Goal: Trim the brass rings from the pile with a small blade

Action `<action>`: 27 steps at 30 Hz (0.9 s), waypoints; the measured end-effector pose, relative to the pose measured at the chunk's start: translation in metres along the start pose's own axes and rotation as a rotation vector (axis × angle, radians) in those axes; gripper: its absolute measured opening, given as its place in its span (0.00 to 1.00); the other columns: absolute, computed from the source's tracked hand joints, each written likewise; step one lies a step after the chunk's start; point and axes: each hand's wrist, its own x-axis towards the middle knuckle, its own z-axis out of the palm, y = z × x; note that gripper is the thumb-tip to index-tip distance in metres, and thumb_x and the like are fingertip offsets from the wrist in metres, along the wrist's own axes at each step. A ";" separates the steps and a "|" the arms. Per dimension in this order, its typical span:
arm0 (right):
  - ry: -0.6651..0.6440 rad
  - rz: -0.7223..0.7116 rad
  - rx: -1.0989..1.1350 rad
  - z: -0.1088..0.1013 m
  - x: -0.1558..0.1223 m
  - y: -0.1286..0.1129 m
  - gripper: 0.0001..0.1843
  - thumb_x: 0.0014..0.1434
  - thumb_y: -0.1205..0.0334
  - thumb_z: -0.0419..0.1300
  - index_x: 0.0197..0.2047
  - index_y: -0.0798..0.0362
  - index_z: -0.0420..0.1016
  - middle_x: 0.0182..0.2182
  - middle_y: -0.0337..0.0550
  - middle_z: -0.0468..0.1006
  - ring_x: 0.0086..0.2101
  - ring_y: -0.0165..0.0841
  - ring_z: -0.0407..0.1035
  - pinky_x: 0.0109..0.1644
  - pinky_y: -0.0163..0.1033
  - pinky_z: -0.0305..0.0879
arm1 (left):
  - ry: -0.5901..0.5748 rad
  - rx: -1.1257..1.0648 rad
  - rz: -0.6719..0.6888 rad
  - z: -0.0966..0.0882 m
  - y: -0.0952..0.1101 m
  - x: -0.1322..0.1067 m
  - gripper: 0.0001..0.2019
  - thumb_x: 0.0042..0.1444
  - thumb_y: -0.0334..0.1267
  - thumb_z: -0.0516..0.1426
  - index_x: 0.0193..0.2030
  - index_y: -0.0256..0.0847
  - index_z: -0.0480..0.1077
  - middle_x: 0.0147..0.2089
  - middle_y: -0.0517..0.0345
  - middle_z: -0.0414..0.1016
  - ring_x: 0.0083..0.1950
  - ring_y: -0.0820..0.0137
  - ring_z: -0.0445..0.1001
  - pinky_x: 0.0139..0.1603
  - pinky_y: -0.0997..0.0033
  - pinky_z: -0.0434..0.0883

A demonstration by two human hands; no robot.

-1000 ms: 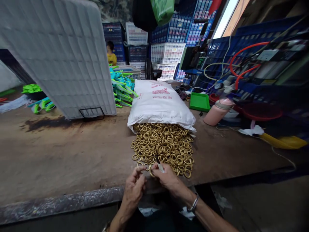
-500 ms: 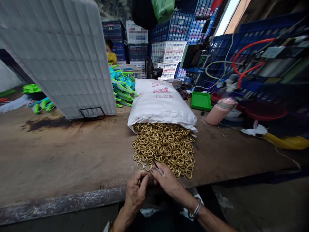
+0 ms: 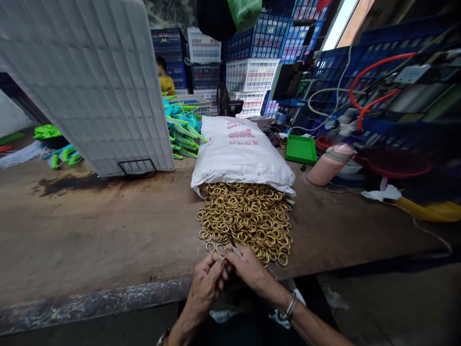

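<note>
A heap of brass-coloured rings (image 3: 245, 218) spills from the open mouth of a white sack (image 3: 239, 151) lying on the brown workbench (image 3: 93, 235). Both hands meet at the near edge of the heap. My left hand (image 3: 206, 283) is closed, its fingertips pinched together against my right hand; what it holds is hidden. My right hand (image 3: 248, 269) is closed around a thin tool with a dark tip (image 3: 235, 245) that sticks up over the rings. A bracelet sits on my right wrist.
A large grey ribbed panel (image 3: 90, 81) leans at the left. Green and blue plastic parts (image 3: 182, 129) lie behind it. A green tray (image 3: 300, 150), a pink flask (image 3: 327, 166), hoses and stacked crates (image 3: 252, 72) fill the right and back. A person in yellow (image 3: 165, 79) sits far off.
My left hand has moved right and closed against my right hand. My right hand has shifted slightly with the tool. The rings and sack lie as before.
</note>
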 end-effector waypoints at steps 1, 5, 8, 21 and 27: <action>0.020 0.006 -0.021 -0.001 0.000 0.000 0.13 0.55 0.59 0.45 0.23 0.54 0.61 0.18 0.35 0.64 0.21 0.25 0.57 0.26 0.31 0.52 | 0.006 -0.015 -0.001 0.000 0.000 0.000 0.16 0.52 0.50 0.52 0.26 0.37 0.62 0.21 0.65 0.61 0.16 0.83 0.52 0.15 0.82 0.50; 0.033 -0.078 -0.300 -0.002 -0.005 0.003 0.09 0.53 0.66 0.45 0.25 0.54 0.61 0.20 0.37 0.66 0.23 0.27 0.58 0.28 0.31 0.51 | 0.066 -0.015 -0.003 0.000 0.000 0.001 0.15 0.51 0.50 0.52 0.28 0.38 0.61 0.20 0.66 0.61 0.15 0.83 0.51 0.15 0.82 0.49; -0.032 -0.164 -0.520 -0.002 -0.011 0.002 0.09 0.47 0.73 0.46 0.31 0.53 0.64 0.26 0.38 0.69 0.27 0.28 0.61 0.31 0.32 0.50 | 0.099 0.005 0.020 0.001 0.001 0.002 0.17 0.48 0.52 0.54 0.27 0.38 0.61 0.20 0.66 0.61 0.16 0.82 0.52 0.15 0.82 0.50; 0.080 -0.102 -0.968 -0.013 0.002 -0.006 0.12 0.49 0.73 0.47 0.37 0.54 0.64 0.27 0.43 0.71 0.29 0.31 0.64 0.30 0.34 0.47 | 0.108 -0.164 -0.048 0.003 0.023 -0.027 0.17 0.44 0.51 0.59 0.25 0.38 0.62 0.18 0.66 0.63 0.16 0.83 0.53 0.15 0.83 0.49; 0.366 -0.130 -0.979 -0.048 0.046 -0.023 0.08 0.50 0.72 0.49 0.33 0.53 0.64 0.26 0.40 0.72 0.26 0.28 0.64 0.28 0.34 0.44 | 0.142 -0.365 -0.101 -0.002 0.021 -0.013 0.20 0.40 0.55 0.59 0.23 0.37 0.63 0.17 0.65 0.64 0.14 0.83 0.53 0.12 0.83 0.51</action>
